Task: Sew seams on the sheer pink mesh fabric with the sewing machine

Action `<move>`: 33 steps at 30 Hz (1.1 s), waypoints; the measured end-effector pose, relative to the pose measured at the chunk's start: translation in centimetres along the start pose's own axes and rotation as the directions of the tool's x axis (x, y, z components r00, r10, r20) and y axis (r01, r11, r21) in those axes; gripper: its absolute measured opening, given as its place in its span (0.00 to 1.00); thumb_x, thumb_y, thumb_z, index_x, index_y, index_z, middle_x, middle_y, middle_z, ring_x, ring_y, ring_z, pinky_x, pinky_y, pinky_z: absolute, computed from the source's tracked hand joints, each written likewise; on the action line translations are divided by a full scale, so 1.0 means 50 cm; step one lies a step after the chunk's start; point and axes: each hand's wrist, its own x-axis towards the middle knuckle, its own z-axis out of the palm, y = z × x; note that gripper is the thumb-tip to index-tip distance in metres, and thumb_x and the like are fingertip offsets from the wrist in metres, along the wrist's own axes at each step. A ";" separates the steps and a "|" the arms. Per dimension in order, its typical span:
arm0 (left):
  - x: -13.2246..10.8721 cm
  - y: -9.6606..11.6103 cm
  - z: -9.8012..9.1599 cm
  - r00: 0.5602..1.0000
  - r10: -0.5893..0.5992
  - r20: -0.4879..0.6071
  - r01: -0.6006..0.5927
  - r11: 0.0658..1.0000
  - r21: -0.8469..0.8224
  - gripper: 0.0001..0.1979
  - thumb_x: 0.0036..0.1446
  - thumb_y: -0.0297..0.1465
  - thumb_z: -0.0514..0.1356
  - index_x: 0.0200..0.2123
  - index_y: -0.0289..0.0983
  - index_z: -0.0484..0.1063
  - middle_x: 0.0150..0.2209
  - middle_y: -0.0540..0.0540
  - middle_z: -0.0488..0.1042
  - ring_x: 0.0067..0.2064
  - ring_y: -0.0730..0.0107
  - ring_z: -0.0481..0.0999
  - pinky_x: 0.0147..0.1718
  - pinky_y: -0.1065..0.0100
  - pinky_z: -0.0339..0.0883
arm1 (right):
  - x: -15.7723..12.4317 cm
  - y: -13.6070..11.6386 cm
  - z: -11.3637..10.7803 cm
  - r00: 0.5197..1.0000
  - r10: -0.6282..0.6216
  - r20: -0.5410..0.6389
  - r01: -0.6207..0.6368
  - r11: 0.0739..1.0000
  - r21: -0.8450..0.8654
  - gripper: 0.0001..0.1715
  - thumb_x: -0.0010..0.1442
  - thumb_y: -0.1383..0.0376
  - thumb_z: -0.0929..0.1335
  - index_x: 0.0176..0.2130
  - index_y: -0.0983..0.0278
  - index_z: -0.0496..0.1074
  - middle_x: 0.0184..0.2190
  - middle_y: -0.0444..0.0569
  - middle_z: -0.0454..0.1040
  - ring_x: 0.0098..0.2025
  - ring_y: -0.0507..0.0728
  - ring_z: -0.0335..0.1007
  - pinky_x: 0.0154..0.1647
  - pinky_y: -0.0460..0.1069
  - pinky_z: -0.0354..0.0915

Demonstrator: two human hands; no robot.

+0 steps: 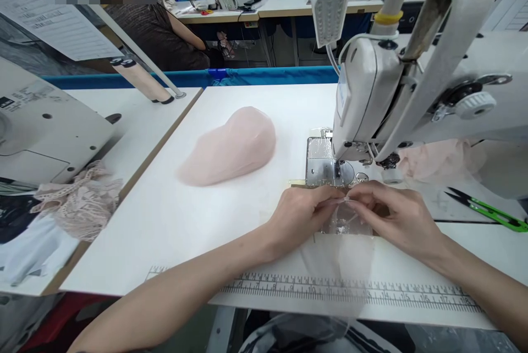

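Both my hands meet just in front of the sewing machine's [412, 83] presser foot [339, 169]. My left hand [303, 213] pinches the top edge of a sheer, pale mesh piece [350, 257] that hangs down over the table's front edge. My right hand [394, 215] grips the same edge from the right, fingers curled, its fingertips touching those of the left. The mesh lies over the metal needle plate [319, 163]. A printed ruler strip [371, 290] runs along the table edge below my hands.
A pile of pale pink fabric [231, 147] lies on the white table to the left. Green-handled thread snips [487, 210] lie at the right, pink cloth [437, 158] behind the machine. Lace trim [82, 199] sits on the neighbouring table. A person sits at the back left.
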 end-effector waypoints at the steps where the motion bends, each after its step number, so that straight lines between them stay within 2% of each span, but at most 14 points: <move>1: 0.000 0.000 -0.001 1.000 -0.005 0.007 0.005 1.000 -0.014 0.09 0.61 0.28 0.56 0.42 0.38 0.74 0.35 0.51 0.80 0.31 0.74 0.78 0.30 0.73 0.71 | 0.000 -0.001 0.000 1.000 -0.014 0.002 0.014 1.000 0.001 0.06 0.63 0.67 0.64 0.40 0.60 0.71 0.24 0.41 0.73 0.23 0.49 0.68 0.22 0.45 0.66; 4: 0.000 0.000 -0.003 0.999 -0.002 0.053 0.003 1.000 -0.029 0.11 0.60 0.26 0.56 0.44 0.39 0.74 0.37 0.51 0.80 0.33 0.74 0.78 0.32 0.72 0.72 | -0.002 -0.002 0.002 0.998 -0.067 -0.010 0.067 0.998 -0.001 0.07 0.63 0.68 0.64 0.40 0.60 0.71 0.28 0.43 0.75 0.26 0.49 0.70 0.24 0.44 0.67; 6: 0.000 -0.001 -0.003 0.998 0.014 0.057 -0.013 1.000 -0.015 0.11 0.60 0.24 0.56 0.42 0.39 0.74 0.34 0.52 0.80 0.31 0.76 0.78 0.30 0.74 0.71 | -0.002 -0.002 0.004 0.997 -0.078 -0.014 0.078 0.997 -0.003 0.07 0.63 0.68 0.64 0.41 0.60 0.71 0.28 0.43 0.76 0.26 0.49 0.70 0.25 0.44 0.67; 11: -0.003 -0.009 0.004 0.986 0.124 -0.111 -0.124 0.992 0.009 0.06 0.61 0.27 0.57 0.38 0.36 0.75 0.29 0.51 0.80 0.26 0.79 0.77 0.25 0.78 0.70 | -0.005 0.001 0.009 0.995 -0.089 -0.036 0.090 0.995 0.033 0.09 0.63 0.69 0.65 0.44 0.63 0.70 0.24 0.41 0.73 0.23 0.48 0.68 0.21 0.43 0.65; 15: -0.003 -0.016 0.007 0.936 0.292 -0.197 -0.264 0.952 0.156 0.05 0.62 0.29 0.58 0.38 0.35 0.73 0.33 0.50 0.80 0.29 0.78 0.78 0.27 0.76 0.72 | -0.006 0.002 0.012 0.995 -0.095 -0.031 0.096 0.995 0.037 0.09 0.62 0.69 0.65 0.44 0.63 0.69 0.24 0.40 0.71 0.23 0.47 0.67 0.21 0.42 0.64; 18: -0.001 -0.016 0.005 0.902 0.376 -0.213 -0.323 0.914 0.247 0.05 0.63 0.29 0.57 0.38 0.35 0.72 0.34 0.50 0.81 0.29 0.78 0.78 0.27 0.75 0.73 | -0.007 0.000 0.013 0.994 -0.102 -0.031 0.103 0.994 0.030 0.08 0.62 0.70 0.65 0.43 0.62 0.69 0.23 0.39 0.69 0.23 0.46 0.66 0.21 0.41 0.63; 27: -0.004 -0.012 0.004 0.874 0.440 -0.205 -0.360 0.871 0.334 0.05 0.62 0.28 0.58 0.40 0.34 0.72 0.34 0.49 0.80 0.30 0.77 0.79 0.28 0.74 0.73 | -0.006 -0.004 0.018 0.995 -0.097 -0.034 0.098 0.994 0.046 0.08 0.62 0.70 0.65 0.44 0.62 0.66 0.21 0.37 0.65 0.21 0.46 0.62 0.21 0.41 0.61; 33: -0.006 -0.009 0.003 0.866 0.457 -0.203 -0.363 0.854 0.373 0.06 0.63 0.28 0.58 0.42 0.34 0.71 0.30 0.50 0.80 0.26 0.79 0.77 0.25 0.75 0.71 | -0.005 -0.004 0.017 0.998 -0.045 -0.049 0.047 0.998 0.033 0.07 0.62 0.70 0.64 0.42 0.62 0.65 0.20 0.36 0.63 0.20 0.46 0.61 0.21 0.42 0.61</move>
